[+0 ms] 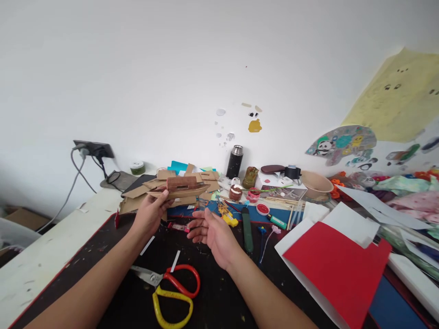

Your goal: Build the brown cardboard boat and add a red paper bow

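Note:
A small brown boat-shaped cardboard model (185,186) is held up over the back of the dark mat. My left hand (152,211) grips its left end, thumb on top. To the right and slightly lower, my right hand (214,235) is raised with its fingers apart, palm turned toward the model, touching nothing. Scissors with one red and one yellow handle (171,292) lie on the mat below the hands. Two thin white strips rest nearby, one (175,261) against the red handle, the other (147,246) beneath my left forearm.
Cardboard pieces (137,192) are piled behind my left hand. A black flask (235,162), red paint pot (263,209) and green cutter (247,230) are at the back centre. Red paper (338,269) covers the right side; a power strip (94,149) hangs on the left wall.

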Demonstrator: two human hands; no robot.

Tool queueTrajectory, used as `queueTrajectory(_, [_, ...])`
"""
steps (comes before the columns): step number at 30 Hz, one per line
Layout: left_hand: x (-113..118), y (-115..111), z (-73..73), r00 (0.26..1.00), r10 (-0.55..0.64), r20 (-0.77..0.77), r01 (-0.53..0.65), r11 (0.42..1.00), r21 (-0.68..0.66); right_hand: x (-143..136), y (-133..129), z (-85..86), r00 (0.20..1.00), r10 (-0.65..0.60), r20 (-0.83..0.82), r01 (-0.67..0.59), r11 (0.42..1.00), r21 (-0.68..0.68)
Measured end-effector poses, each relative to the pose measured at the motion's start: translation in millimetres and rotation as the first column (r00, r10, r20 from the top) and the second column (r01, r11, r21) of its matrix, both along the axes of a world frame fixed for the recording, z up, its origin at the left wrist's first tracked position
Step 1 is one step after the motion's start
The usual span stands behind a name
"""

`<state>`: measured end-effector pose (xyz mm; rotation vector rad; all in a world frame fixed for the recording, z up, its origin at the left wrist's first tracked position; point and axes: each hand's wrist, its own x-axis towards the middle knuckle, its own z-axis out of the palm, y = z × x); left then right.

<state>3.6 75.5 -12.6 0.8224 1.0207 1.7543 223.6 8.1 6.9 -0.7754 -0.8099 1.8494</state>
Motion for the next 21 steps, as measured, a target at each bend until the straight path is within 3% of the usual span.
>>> queueTrajectory(9, [-5.6, 5.6, -9.0, 1.000, 0.017, 0.006, -0.016, 1.000, -0.020, -1.4, -0.7, -2.3, 1.000, 0.015, 0.008, -0.015, 1.000, 0.022])
queueTrajectory(21, [-2.6, 1.7, -1.9, 0.993, 0.027, -0.111, -0.028, 1.000, -0.007, -2.9, 0.2, -8.0, 0.999, 0.028, 0.043, -0.028, 1.000, 0.011])
